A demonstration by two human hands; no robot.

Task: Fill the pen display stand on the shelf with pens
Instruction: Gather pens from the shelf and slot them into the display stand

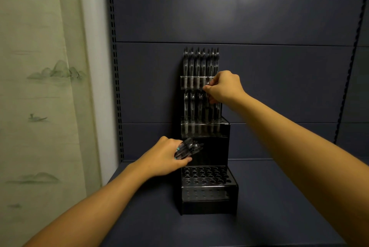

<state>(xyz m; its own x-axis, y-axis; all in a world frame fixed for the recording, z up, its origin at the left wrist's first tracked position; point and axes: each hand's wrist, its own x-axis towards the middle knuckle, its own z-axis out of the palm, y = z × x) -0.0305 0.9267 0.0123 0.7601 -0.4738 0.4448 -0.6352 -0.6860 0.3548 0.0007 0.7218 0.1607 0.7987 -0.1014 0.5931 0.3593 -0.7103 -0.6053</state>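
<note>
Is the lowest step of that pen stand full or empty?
Empty: the bottom tier of the stand shows only open round holes, no pens standing in them.

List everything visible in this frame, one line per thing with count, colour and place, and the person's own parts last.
Pen stand: one, black, stepped in tiers, on the shelf against the back panel.
Pens in the stand: dark and clear, exact count unclear; a row on the top tier, another on the middle tier; lowest tier's holes empty.
Bundle of pens: several, clear with teal ends, in the left hand.
Shelf: one, dark blue, with matching back panel.
Curtain: one, pale green with a landscape print, at left.
Left hand: grips the bundle beside the stand.
Right hand: pinches a pen at the middle tier.
</note>
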